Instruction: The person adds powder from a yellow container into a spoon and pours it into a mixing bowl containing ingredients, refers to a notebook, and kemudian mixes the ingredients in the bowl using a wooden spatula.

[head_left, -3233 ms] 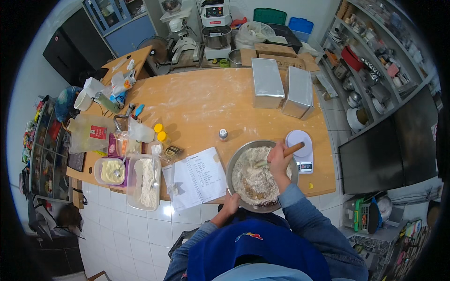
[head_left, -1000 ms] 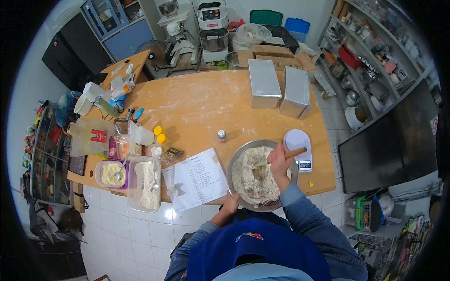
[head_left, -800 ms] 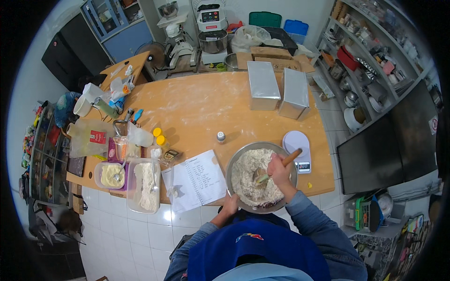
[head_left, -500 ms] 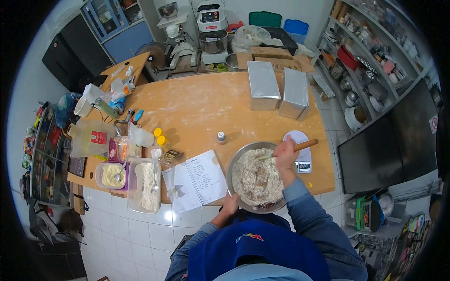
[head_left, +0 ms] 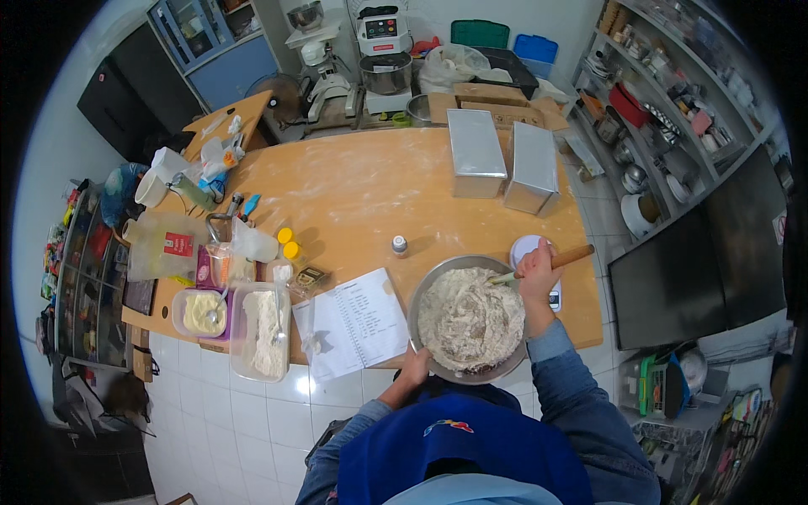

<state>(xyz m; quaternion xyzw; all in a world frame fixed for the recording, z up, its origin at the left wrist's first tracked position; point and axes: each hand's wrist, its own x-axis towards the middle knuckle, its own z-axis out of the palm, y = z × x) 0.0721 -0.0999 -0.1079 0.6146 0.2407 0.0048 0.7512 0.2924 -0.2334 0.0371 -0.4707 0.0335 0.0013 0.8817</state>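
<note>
A large metal mixing bowl (head_left: 418, 290) sits at the table's front edge, holding a rough flour mixture (head_left: 473, 318) with brownish wet patches. At its lower left rim, my left hand (head_left: 414, 368) is closed on the bowl. My right hand (head_left: 535, 271) is wrapped round the wooden handle of a spatula (head_left: 570, 257), whose pale blade reaches into the bowl's right side. Partly under my right hand lies a white kitchen scale (head_left: 523, 246). An open notebook (head_left: 353, 324) with handwriting is left of the bowl. Beyond the bowl stands a small capped bottle (head_left: 399, 245).
Two tall metal tins (head_left: 476, 154) stand at the back right. To the left are a tub of flour (head_left: 263, 335), a tub of yellow spread (head_left: 204, 315) with a spoon, yellow-lidded jars (head_left: 291, 251) and a clear pitcher (head_left: 166, 244). Stand mixers (head_left: 385, 63) stand behind the table (head_left: 337, 185).
My right hand and the spatula have moved right, toward the bowl's rim. The mixture has shifted, with the wet patch spread differently. My left hand stays at the rim.
</note>
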